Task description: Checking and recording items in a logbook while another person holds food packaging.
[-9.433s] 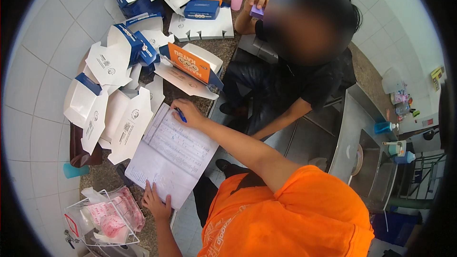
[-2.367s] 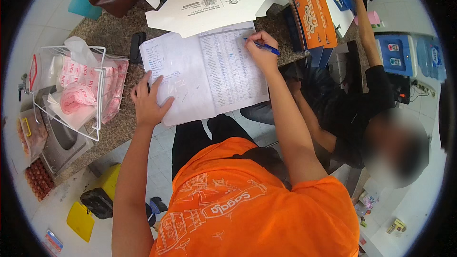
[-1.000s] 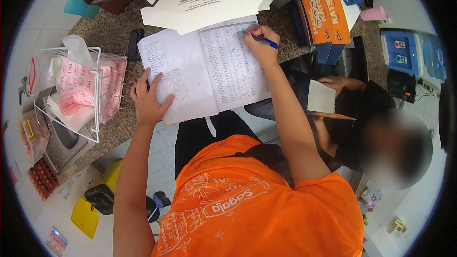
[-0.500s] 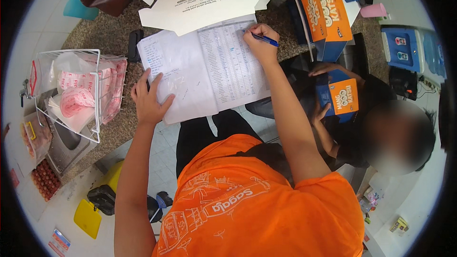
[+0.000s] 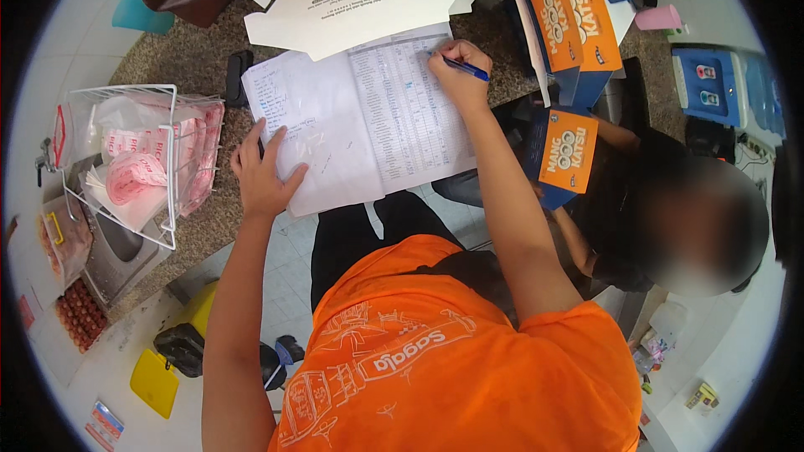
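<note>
My right hand point(image 5: 463, 77) is closed around a blue pen point(image 5: 466, 68), its tip at the upper part of a printed table sheet point(image 5: 410, 117) with handwritten entries. The sheet is the right page of an open book or stack of papers on the counter. On the left page point(image 5: 322, 146), mostly blank, my left hand point(image 5: 266, 169) lies spread with fingers apart. A narrow handwritten slip point(image 5: 270, 92) sits along that page's left edge, partly under my fingers. White flattened cardboard point(image 5: 360, 8) covers the top of the papers.
At my right a co-worker holds an orange and blue box point(image 5: 568, 151); similar boxes point(image 5: 578, 21) stand on the counter point(image 5: 201, 59). A white wire basket point(image 5: 172, 163) of paper packaging is at the left, near a sink point(image 5: 121, 243) and eggs point(image 5: 79, 314). A dark device point(image 5: 238, 79) lies beside the papers.
The co-worker's box has moved left and slightly up, toward my right arm. Both my hands and the pen look almost unchanged.
</note>
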Action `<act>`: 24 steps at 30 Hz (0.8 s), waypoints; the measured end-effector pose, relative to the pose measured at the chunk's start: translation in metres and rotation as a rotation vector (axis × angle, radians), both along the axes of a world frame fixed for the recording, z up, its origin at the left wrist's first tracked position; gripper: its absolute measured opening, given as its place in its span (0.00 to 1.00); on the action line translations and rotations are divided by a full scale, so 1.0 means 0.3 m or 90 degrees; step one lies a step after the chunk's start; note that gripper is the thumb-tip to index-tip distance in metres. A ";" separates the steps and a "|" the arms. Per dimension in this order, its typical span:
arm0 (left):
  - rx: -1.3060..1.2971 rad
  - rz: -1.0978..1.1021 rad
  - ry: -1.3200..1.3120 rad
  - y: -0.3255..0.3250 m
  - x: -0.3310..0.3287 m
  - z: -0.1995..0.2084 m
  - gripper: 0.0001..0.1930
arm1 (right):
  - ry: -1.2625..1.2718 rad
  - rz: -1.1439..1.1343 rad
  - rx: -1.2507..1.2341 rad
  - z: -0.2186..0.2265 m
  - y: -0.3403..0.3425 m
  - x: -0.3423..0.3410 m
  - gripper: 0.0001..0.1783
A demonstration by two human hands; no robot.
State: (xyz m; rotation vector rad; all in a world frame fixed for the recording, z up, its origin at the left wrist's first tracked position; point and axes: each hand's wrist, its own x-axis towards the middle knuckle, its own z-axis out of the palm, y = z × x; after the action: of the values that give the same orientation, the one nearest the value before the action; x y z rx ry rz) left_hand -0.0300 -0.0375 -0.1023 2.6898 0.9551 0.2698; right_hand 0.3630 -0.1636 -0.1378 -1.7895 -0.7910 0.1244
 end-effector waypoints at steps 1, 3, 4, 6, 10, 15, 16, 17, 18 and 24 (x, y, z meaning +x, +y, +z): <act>0.002 0.000 -0.001 -0.001 0.001 0.000 0.41 | 0.007 0.007 -0.024 0.005 -0.002 0.000 0.12; 0.003 -0.003 -0.002 0.000 0.000 -0.003 0.41 | -0.001 0.000 -0.017 0.005 0.001 -0.002 0.12; -0.002 -0.001 -0.002 0.003 0.001 -0.005 0.40 | -0.010 -0.005 -0.011 0.005 0.003 -0.002 0.12; -0.006 0.000 0.000 0.003 0.004 -0.002 0.40 | -0.012 -0.009 0.003 -0.003 0.005 -0.002 0.13; 0.007 -0.004 -0.007 -0.001 0.004 0.000 0.41 | -0.065 -0.015 -0.010 0.016 0.008 -0.008 0.13; 0.008 -0.005 -0.008 0.004 0.001 0.002 0.41 | -0.027 0.005 0.007 -0.023 0.006 0.010 0.13; 0.008 -0.005 -0.003 0.006 0.001 0.002 0.41 | -0.016 0.010 0.022 -0.035 0.001 0.012 0.13; 0.011 -0.001 0.001 0.008 0.001 0.004 0.41 | -0.017 0.013 0.025 -0.042 -0.002 0.014 0.13; 0.013 0.003 0.001 0.007 -0.002 0.007 0.41 | 0.006 -0.008 0.075 -0.047 -0.012 0.015 0.11; -0.001 0.010 0.018 -0.004 -0.016 0.015 0.40 | 0.253 0.034 0.074 0.113 0.024 -0.301 0.05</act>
State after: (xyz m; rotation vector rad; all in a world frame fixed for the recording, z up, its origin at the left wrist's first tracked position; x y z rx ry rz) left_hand -0.0348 -0.0388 -0.0977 2.6923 0.9850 0.2344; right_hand 0.2729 -0.1563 -0.1038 -1.5662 -0.5471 0.4454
